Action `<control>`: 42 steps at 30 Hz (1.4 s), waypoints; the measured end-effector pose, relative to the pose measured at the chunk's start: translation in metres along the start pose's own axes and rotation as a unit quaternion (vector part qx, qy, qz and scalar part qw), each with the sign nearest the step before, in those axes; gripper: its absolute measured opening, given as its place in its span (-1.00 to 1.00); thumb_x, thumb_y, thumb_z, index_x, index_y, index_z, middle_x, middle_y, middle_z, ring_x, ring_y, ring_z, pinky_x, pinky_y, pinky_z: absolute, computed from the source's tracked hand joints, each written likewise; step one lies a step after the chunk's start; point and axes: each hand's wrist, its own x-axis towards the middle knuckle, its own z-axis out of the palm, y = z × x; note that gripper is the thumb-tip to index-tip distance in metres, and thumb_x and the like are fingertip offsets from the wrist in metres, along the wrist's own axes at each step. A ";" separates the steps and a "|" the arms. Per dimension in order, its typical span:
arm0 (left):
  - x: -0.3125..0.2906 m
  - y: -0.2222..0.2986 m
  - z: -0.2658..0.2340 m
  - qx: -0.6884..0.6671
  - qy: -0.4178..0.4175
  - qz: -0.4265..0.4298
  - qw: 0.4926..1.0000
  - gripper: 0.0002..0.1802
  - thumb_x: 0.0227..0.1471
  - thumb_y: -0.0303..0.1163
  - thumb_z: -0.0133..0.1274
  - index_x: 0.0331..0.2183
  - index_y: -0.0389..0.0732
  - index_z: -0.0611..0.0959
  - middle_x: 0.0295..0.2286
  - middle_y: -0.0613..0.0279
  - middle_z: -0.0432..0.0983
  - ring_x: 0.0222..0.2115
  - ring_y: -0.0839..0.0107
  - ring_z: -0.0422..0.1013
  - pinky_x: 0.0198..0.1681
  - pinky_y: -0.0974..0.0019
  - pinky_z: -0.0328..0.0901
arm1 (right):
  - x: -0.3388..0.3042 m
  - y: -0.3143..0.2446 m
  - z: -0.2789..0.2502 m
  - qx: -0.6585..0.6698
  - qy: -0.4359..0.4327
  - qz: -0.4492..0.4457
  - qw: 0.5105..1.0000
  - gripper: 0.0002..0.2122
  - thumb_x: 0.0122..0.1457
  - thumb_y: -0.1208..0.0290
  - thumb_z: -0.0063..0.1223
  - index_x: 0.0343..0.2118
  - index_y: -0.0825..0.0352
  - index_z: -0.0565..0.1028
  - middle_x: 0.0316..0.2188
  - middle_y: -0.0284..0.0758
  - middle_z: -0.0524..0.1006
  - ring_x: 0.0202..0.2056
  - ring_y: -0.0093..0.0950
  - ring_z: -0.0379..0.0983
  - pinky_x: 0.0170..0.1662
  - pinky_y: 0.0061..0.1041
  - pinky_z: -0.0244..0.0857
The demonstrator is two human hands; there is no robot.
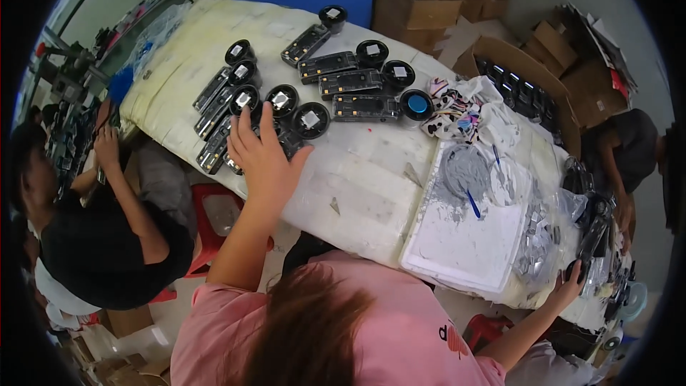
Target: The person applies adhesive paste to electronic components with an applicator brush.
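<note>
My left hand (263,161) reaches over the table with its fingers spread, fingertips at the round heads of a group of black devices. Each device has a flat rectangular body and a round head with a white square, such as this device (311,121) by my thumb. Whether the fingertips touch them cannot be made out. Far to the right, my right hand (568,287) is closed round the lower end of a long black device (592,237). Farther back lies a second row of devices, the nearest device (366,107) showing a blue disc on its head.
A white tray (457,257) holds grey paste (464,171) and a blue stick (473,204). Patterned rags (471,111) lie behind it. Small metal pieces (536,246) sit in plastic on its right. A carton (500,50) holds black parts. People sit at left and right.
</note>
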 end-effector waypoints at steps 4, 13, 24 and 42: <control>0.018 -0.010 0.009 0.025 -0.012 -0.041 0.999 0.03 -0.19 -0.05 0.31 0.24 -0.17 0.19 0.18 -0.20 0.01 0.23 -0.20 -0.13 0.22 -0.24 -0.23 | -0.014 -0.008 0.012 0.108 -0.112 -0.047 0.987 -0.42 0.07 0.23 0.29 0.11 0.38 0.34 0.00 -0.20 0.39 -0.03 -0.29 0.37 -0.24 -0.37 0.48; 0.008 0.075 -0.055 -0.282 -0.102 0.342 0.891 -0.04 -0.36 -0.04 0.39 0.10 -0.15 0.41 0.07 -0.10 0.29 0.03 -0.07 0.27 0.09 -0.07 0.13 | -0.235 -0.056 0.163 -0.001 -0.629 0.130 0.767 -0.61 0.14 0.25 0.19 -0.03 0.34 0.43 -0.29 -0.35 0.50 -0.33 -0.56 0.45 -0.41 -0.61 0.41; -0.029 0.085 -0.010 -0.260 -0.254 0.349 0.864 -0.41 -0.30 -0.16 0.36 -0.11 0.01 0.61 -0.07 0.12 0.42 -0.34 0.11 0.41 -0.27 0.13 0.33 | -0.218 -0.068 0.154 -0.119 -0.542 0.023 0.831 -0.69 0.26 0.23 -0.01 -0.11 0.39 0.50 -0.41 -0.29 0.55 -0.49 -0.51 0.45 -0.34 -0.53 0.35; -0.009 0.089 -0.011 -0.347 -0.305 0.279 0.842 -0.28 -0.32 -0.19 0.40 -0.07 -0.18 0.49 -0.06 0.10 0.42 -0.17 0.08 0.42 -0.08 0.18 0.30 | -0.048 0.025 0.138 -0.511 -0.149 -0.270 0.802 -0.73 0.09 0.34 0.11 -0.17 0.35 0.56 -0.22 -0.13 0.51 -0.20 -0.10 0.45 -0.14 -0.21 0.35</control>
